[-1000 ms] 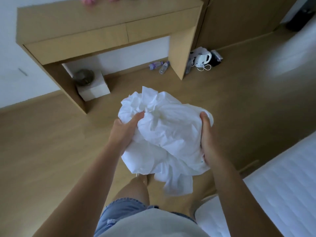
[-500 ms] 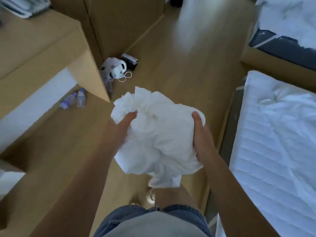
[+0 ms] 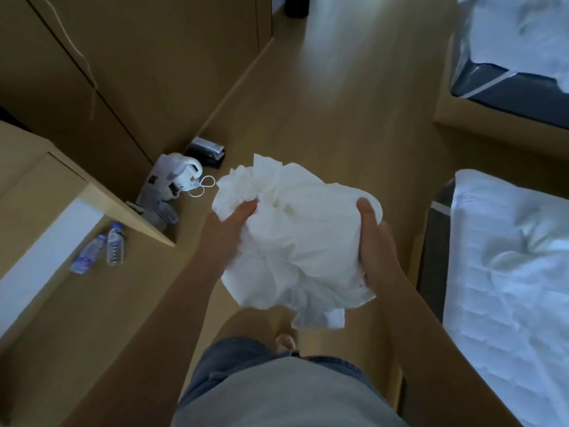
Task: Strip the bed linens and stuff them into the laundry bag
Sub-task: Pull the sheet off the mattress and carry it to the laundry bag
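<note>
A crumpled bundle of white linen [image 3: 295, 235] hangs in front of me at waist height over the wooden floor. My left hand [image 3: 229, 224] grips its left side with the thumb pressed into the folds. My right hand [image 3: 374, 238] grips its right side. A loose corner of the cloth dangles below, above my foot. The stripped mattress [image 3: 505, 272] with a quilted white cover lies at the right. No laundry bag is in view.
A wooden desk [image 3: 46, 192] stands at the left, with two water bottles [image 3: 101, 251] on the floor under it. A white kettle [image 3: 184, 177] and a dark box [image 3: 207, 149] sit by the wardrobe [image 3: 138, 72]. A second bed [image 3: 511, 57] is at the top right.
The view has swung to the right, from the desk to the aisle between wardrobe and beds. Both hands hold the linen bundle the same way.
</note>
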`<action>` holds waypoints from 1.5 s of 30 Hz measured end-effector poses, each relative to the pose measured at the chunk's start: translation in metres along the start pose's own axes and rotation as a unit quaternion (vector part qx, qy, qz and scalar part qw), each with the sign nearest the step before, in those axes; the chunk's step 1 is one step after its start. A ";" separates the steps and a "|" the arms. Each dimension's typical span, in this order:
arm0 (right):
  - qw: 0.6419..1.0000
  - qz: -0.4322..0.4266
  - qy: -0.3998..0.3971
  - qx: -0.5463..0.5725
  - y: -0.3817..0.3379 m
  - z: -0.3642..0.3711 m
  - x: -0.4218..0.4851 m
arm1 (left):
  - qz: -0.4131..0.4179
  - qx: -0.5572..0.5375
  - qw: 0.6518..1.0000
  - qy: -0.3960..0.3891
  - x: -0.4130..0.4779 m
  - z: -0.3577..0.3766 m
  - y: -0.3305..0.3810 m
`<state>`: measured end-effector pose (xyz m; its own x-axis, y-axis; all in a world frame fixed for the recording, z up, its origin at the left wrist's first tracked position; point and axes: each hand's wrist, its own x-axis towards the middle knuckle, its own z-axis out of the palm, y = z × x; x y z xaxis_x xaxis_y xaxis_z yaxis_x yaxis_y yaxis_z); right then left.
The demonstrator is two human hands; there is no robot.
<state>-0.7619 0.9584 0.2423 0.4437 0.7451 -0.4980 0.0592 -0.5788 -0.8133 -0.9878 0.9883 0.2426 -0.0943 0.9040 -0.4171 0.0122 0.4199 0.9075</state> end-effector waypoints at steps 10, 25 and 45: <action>1.000 0.001 0.001 0.016 -0.141 0.035 0.226 | 0.001 -0.015 0.999 -0.029 0.258 0.092 0.110; 0.991 0.024 0.108 0.069 -0.326 -0.035 0.588 | -0.020 0.043 0.991 -0.122 0.596 0.345 0.278; 0.998 -0.025 0.015 0.059 -0.664 -0.045 1.108 | -0.012 0.010 0.997 -0.070 1.077 0.594 0.523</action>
<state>-0.2694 2.1532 0.2440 0.4699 0.7602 -0.4487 -0.0240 -0.4971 -0.8673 -0.4919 2.2292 0.2380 0.0460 0.8953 -0.4430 0.0318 0.4420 0.8965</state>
